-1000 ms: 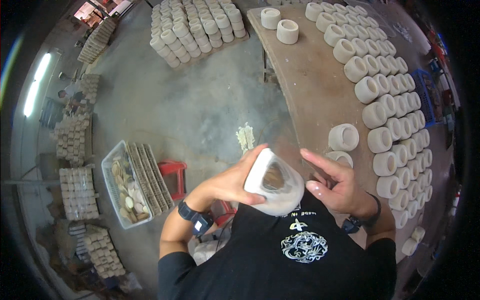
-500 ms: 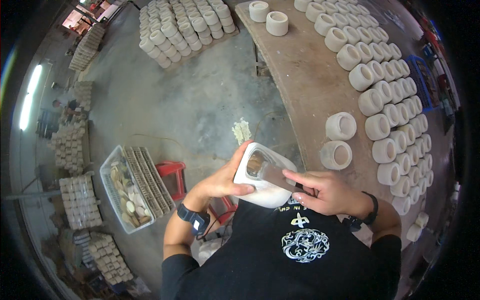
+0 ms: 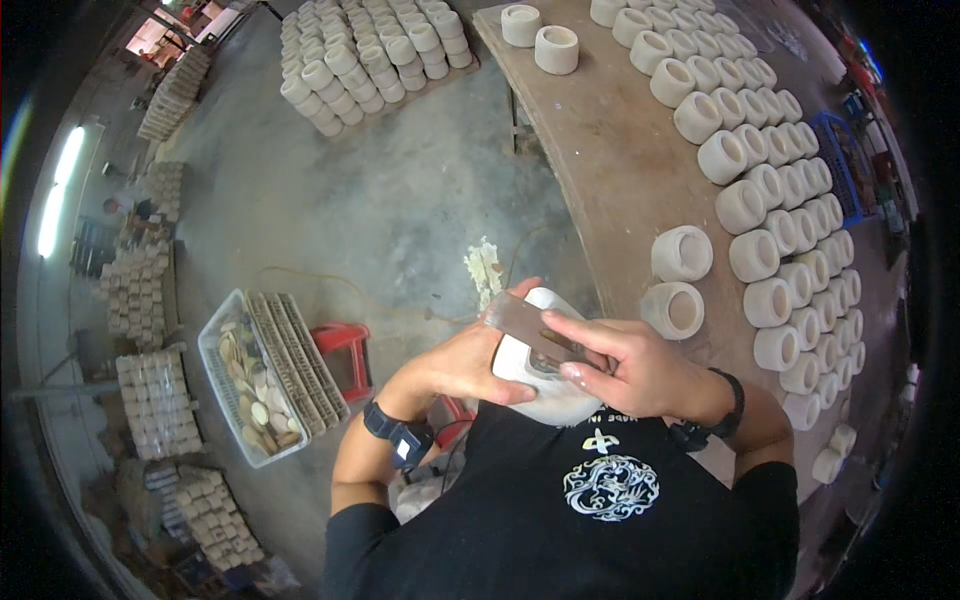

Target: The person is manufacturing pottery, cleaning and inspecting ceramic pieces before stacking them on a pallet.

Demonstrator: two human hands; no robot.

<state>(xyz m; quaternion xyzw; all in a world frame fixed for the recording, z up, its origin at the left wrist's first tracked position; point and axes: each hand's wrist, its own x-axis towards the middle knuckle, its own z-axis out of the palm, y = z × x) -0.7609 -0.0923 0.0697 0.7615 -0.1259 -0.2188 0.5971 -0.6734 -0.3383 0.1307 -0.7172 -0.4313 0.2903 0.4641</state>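
Note:
In front of my chest, my left hand (image 3: 465,362) grips a white plaster mould (image 3: 550,405), its thumb along the near side and its fingers round the far side. My right hand (image 3: 640,368) pinches a flat brownish metal scraper (image 3: 525,326). The blade lies across the upper face of the mould and covers most of its opening. Whether the blade's edge touches the plaster cannot be made out. To the right of my hands, two round hollow moulds (image 3: 682,253) stand on the bench.
A long brown bench (image 3: 610,130) curves along my right, with rows of round moulds (image 3: 755,255) on it. Pale scraps (image 3: 484,265) lie on the floor ahead. At left are a white plastic basket (image 3: 213,350) of flat pieces and a red stool (image 3: 345,355). Moulds are stacked (image 3: 370,65) farther off.
The scraper has moved left and away from me across the mould, over its opening. The mould has turned and shifted slightly right. Both hands keep their hold.

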